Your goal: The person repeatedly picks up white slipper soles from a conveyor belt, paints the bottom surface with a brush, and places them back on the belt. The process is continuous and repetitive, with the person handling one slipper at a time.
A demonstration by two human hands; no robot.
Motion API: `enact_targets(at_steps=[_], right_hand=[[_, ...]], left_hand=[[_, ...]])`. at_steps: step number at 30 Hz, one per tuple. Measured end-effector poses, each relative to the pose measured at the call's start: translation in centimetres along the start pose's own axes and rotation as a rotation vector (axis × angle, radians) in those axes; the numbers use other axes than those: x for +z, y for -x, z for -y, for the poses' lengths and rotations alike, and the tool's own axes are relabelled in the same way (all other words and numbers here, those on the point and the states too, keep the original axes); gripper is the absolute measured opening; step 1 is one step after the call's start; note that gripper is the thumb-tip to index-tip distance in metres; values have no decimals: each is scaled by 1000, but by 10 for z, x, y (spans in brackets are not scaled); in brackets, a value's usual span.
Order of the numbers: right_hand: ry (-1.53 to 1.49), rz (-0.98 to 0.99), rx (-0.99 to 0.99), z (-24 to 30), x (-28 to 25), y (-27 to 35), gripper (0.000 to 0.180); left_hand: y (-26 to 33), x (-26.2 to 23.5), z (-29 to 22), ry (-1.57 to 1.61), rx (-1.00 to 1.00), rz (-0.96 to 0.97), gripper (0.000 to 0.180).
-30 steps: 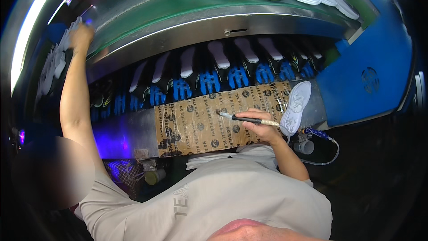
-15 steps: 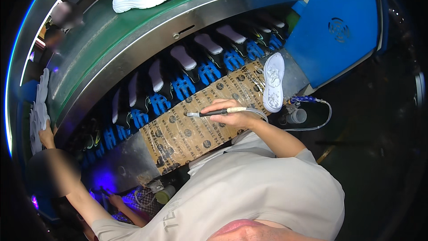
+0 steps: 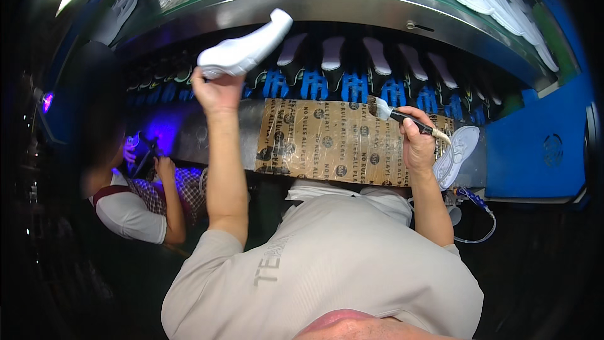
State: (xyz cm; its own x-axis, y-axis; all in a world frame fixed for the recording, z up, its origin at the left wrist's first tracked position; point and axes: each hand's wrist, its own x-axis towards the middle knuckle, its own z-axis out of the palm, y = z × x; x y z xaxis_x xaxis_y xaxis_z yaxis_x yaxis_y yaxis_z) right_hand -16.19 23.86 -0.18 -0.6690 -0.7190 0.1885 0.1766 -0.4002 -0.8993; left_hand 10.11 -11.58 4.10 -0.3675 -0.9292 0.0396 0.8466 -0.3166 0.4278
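Fingers of my left hand (image 3: 217, 91) clamp the heel end of a white moulded foam shoe sole (image 3: 246, 48), raised above the brown printed cardboard sheet (image 3: 327, 141) on the bench; its long axis climbs up and to the right. My right hand (image 3: 418, 143), fingers closed round a slim black-handled brush (image 3: 402, 116), sits well to the right, bristles aimed left toward that sole. Another white sole (image 3: 458, 154) lies just beside my right hand.
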Motion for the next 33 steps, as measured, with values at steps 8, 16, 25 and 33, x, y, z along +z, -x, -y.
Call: enact_targets(at_steps=[8,16,25,33], right_hand=[[197,180,69,5,49,5,22],[953,333,-644,-41,87,-11,24],[826,450,-425,-19,89,-19,27],[890,522,-549,-2,99,-12,29]], left_hand=[[145,-33,125,-142,-562,-84,91],[175,-21,145,-100,-758,16,76],[138,-14,142,-195,-592,81,70],[119,3,134,93,-637,221,73]])
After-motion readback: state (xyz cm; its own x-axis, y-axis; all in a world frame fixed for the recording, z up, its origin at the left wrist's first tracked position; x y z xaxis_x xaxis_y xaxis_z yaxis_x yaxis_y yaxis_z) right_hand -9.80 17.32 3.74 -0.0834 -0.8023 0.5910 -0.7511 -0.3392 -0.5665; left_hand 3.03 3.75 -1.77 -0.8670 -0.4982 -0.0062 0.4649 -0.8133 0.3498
